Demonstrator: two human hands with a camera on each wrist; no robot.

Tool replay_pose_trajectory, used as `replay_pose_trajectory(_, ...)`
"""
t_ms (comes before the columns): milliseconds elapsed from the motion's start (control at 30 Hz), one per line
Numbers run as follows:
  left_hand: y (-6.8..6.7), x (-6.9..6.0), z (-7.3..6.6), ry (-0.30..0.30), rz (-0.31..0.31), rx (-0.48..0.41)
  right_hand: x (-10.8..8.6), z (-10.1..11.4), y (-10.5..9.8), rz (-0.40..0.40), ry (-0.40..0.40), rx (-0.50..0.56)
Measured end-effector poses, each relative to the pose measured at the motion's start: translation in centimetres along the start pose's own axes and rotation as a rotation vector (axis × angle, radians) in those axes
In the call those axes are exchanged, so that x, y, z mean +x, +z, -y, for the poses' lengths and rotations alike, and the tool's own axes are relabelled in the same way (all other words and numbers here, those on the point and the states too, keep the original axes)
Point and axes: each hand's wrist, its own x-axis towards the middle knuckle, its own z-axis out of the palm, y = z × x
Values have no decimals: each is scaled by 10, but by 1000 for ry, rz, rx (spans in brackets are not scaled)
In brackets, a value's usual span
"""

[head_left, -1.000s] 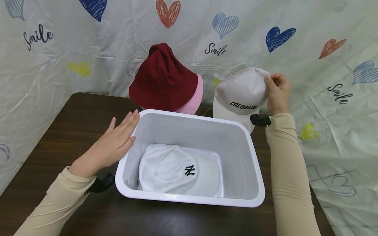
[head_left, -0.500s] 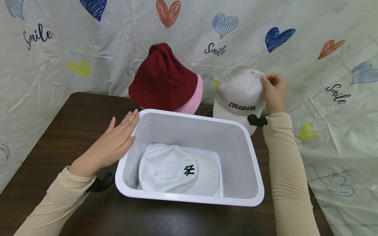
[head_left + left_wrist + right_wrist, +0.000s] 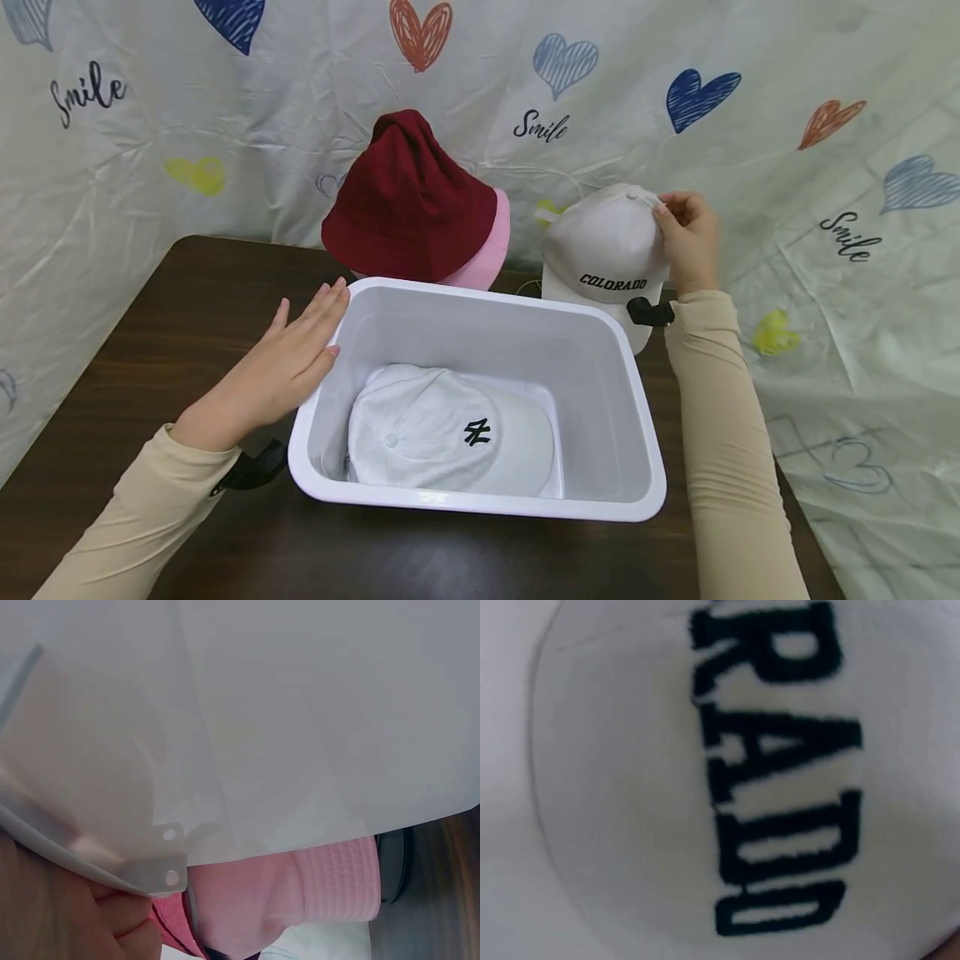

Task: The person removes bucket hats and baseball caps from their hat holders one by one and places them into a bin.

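In the head view my right hand (image 3: 692, 240) pinches the crown of a white baseball cap (image 3: 600, 242) lettered COLORADO, behind the tub's far right corner. That lettering fills the right wrist view on the cap's front panel (image 3: 630, 765). My left hand (image 3: 281, 362) rests with straight fingers against the left rim of a white plastic tub (image 3: 480, 507). Inside the tub lies another white baseball cap (image 3: 427, 429) with a black NY logo, its brim to the right. The tub's outer wall (image 3: 300, 735) takes up most of the left wrist view.
Behind the tub a dark red bucket hat (image 3: 412, 208) sits over a pink hat (image 3: 491, 250). All stand on a dark wooden table (image 3: 187, 308). A white cloth (image 3: 262, 150) printed with hearts and "Smile" hangs at the back.
My right hand has moved slightly left and down, and the COLORADO cap has shifted with it. The left hand keeps its place on the rim.
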Motion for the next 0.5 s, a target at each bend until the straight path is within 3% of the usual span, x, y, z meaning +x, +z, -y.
replay_pose_trajectory(100,1,0,1,-1,1,-12,-1,0,6,7,-63,-219)
replay_pose_trajectory(200,2,0,2,-1,-1,-20,-2,1,11,27,-104,-361)
replay_pose_trajectory(400,4,0,2,8,-24,-33,-5,4,16,63,-224,-518)
replay_pose_trajectory(500,5,0,3,20,-44,-34,-6,7,17,71,-244,-552)
